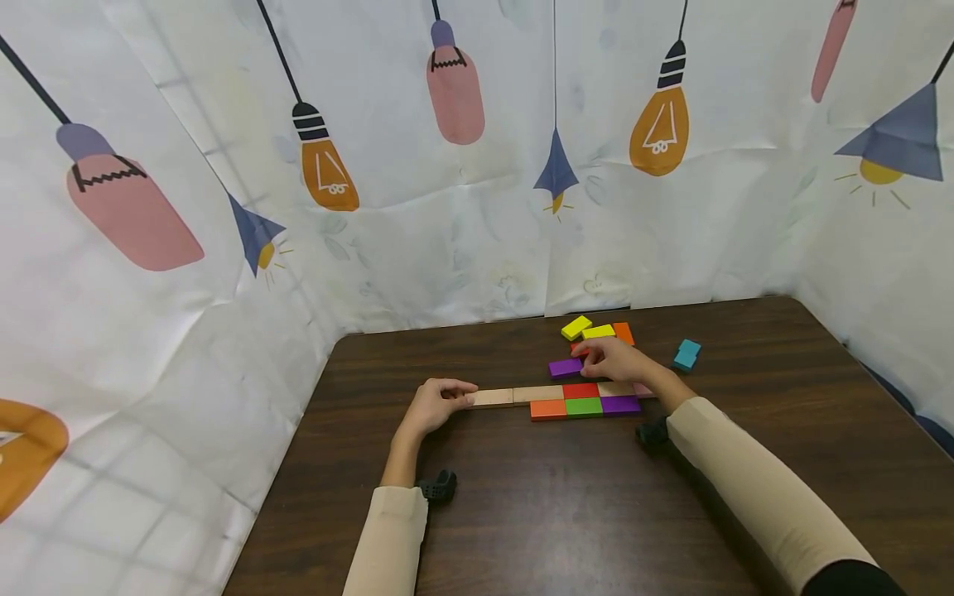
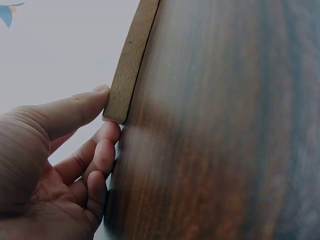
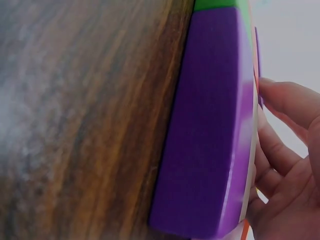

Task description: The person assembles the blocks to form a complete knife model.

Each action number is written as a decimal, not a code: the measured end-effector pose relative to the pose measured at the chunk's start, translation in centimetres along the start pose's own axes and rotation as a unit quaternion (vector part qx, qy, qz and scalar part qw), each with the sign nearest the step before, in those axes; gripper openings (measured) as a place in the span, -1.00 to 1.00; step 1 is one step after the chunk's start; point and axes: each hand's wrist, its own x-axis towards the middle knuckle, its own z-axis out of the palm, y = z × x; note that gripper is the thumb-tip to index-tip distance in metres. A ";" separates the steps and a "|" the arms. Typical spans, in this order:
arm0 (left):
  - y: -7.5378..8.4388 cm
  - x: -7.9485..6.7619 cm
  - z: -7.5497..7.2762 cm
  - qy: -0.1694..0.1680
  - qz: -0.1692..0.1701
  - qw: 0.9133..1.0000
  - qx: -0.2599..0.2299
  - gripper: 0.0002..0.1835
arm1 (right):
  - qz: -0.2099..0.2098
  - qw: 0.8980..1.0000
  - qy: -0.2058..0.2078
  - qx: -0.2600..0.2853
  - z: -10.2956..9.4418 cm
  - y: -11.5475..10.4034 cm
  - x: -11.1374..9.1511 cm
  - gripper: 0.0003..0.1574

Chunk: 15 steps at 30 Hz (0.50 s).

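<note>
On the table (image 1: 507, 513), two touching rows are already formed: in the far row, three plain blocks (image 1: 538, 394), a red block (image 1: 581, 391) and a pink block (image 1: 643, 391); in the near row, an orange block (image 1: 548, 410), a green block (image 1: 584, 406) and a purple block (image 1: 620, 405). The far row's left end is pinched by the left hand (image 1: 432, 406). Beyond the rows, a loose purple block (image 1: 564, 368) seems pinched at its right end by the right hand (image 1: 617, 362). Farther away, yellow blocks (image 1: 599, 332) and blue blocks (image 1: 686, 355) are left outside the rows
</note>
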 end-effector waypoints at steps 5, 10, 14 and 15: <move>0.1 0.0 0.0 0.001 0.006 1.000 0.003 -0.80 | -0.003 1.000 -0.002 0.003 0.1 0.2 0.2 -0.55; 0.2 0.0 0.0 0.000 0.007 1.000 0.004 -0.80 | 0.002 1.000 -0.002 -0.007 0.3 0.2 0.5 -0.59; 0.0 0.0 0.1 0.001 0.005 1.000 0.004 -0.81 | 0.011 1.000 -0.002 -0.010 0.4 -0.2 0.4 -0.63; 0.0 0.0 0.1 0.001 0.004 1.000 0.004 -0.81 | 0.013 1.000 -0.002 -0.010 0.4 -0.3 0.4 -0.64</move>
